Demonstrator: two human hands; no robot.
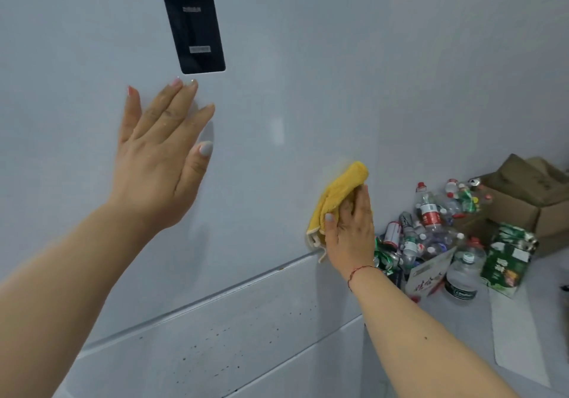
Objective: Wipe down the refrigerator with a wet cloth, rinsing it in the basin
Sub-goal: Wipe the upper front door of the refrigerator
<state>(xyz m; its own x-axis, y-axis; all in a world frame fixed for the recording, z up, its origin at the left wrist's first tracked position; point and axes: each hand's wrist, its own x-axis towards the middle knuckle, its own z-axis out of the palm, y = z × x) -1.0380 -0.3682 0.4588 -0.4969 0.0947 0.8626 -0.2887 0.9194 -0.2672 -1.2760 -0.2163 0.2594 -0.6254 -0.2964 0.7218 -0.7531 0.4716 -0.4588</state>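
Pale grey fridge door (277, 59) fills most of the view, seen close up and tilted.

Left hand (160, 148): fingers straight and spread, palm flat toward the door just under the black control panel (192, 19). Holds nothing; looks like bracing, though actual contact with the door is hard to confirm.

Right hand (351, 231): fingers fairly straight, pressing the folded yellow cloth (335, 200) flat against the door, low on the upper panel near its right edge, just above the seam (234, 286) to the lower drawer. Cloth's white-edged corner hangs down at the seam. Red string on that wrist.

Hands well apart, left high, right low.

Progress, as a judgement: mid-wipe on the upper door's lower right. No clear wet streaks visible, so can't tell how much of the upper door is covered. Lower drawer front (231, 342) shows dark specks across it, so it looks undone. Basin not in view, so rinse status unknown.

Outward: right of the fridge on the floor, a pile of empty bottles and cans (431, 228), a green carton (508, 259), a cardboard box (529, 200).
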